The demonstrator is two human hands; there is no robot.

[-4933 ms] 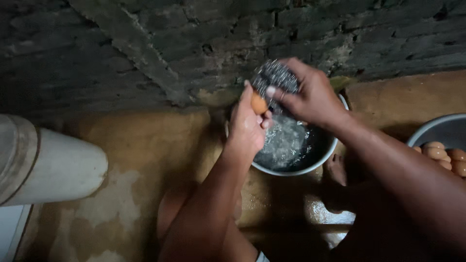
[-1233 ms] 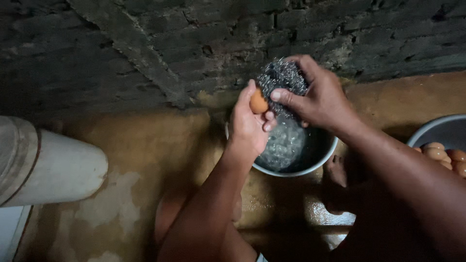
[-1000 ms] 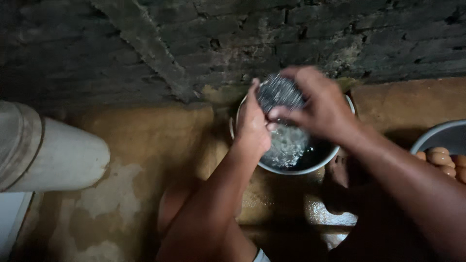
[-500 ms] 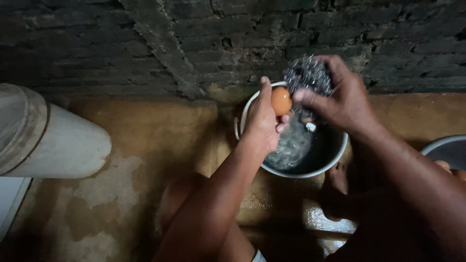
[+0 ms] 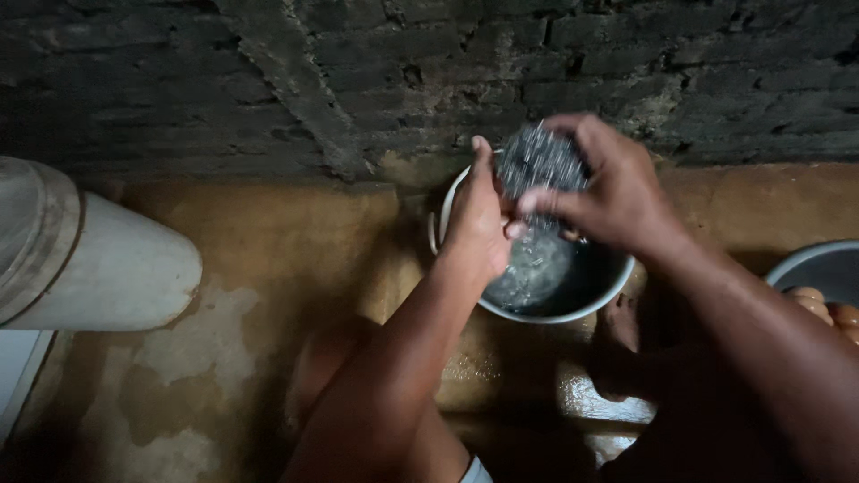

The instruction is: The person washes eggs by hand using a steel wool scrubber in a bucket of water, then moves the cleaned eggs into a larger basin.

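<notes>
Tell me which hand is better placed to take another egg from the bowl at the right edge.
Right, probably. The right hand, gripping the steel scrubber, is nearer the bowl of eggs; the left hand is over the water pot, farther away.

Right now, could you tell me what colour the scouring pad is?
Shiny silver-grey metal scouring pad, seen in the head view.

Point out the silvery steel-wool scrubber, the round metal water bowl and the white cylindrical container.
silvery steel-wool scrubber [image 5: 535, 161], head view, its exposed upper wad.
round metal water bowl [image 5: 555, 317], head view, its near rim.
white cylindrical container [image 5: 116, 273], head view, its side wall.
</notes>
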